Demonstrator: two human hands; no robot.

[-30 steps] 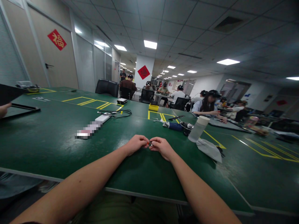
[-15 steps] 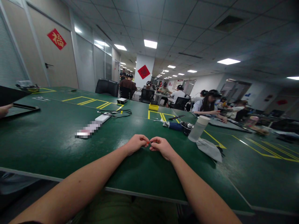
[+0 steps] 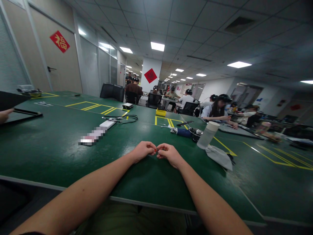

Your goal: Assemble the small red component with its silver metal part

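Note:
My left hand (image 3: 144,151) is closed in a pinch on a small orange-red piece (image 3: 155,150), too small to name. Facing it, my right hand (image 3: 168,154) pinches a tiny dark part (image 3: 158,150) whose kind I cannot make out. The fingertips of both hands nearly meet, just above the green table (image 3: 156,182). Most of each small piece is hidden behind the fingers.
Right of my hands are a frosted bottle (image 3: 207,135), a grey cloth pouch (image 3: 219,156) and a metal bowl (image 3: 195,133). Ahead sit a yellow box (image 3: 160,112) and black cables (image 3: 127,118). A white power strip (image 3: 107,124) lies left. Other people sit around.
Both hands stay in almost the same place. A little more of the dark part shows between the fingertips, and the orange-red piece is slightly less visible.

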